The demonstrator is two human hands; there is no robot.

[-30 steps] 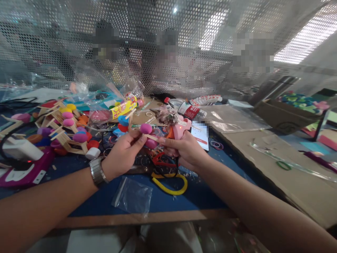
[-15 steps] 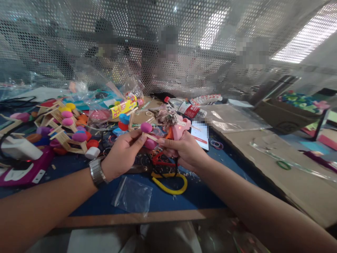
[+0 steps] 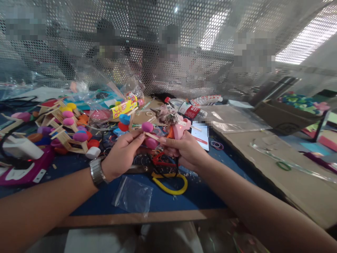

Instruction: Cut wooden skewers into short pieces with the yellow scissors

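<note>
Ref = yellow handle. Best lane: low pass over the worktop just right of it — right forearm crosses above, caps the height. Left of it: limp plastic bag, snag risk, then left forearm. Just beyond it: no straight path — black cord, left hand, right hand, pink glue gun. Further beyond: bottle, then perforated sheet, hard stop. Beyond-left: pile of stick-and-cap pieces.
</note>
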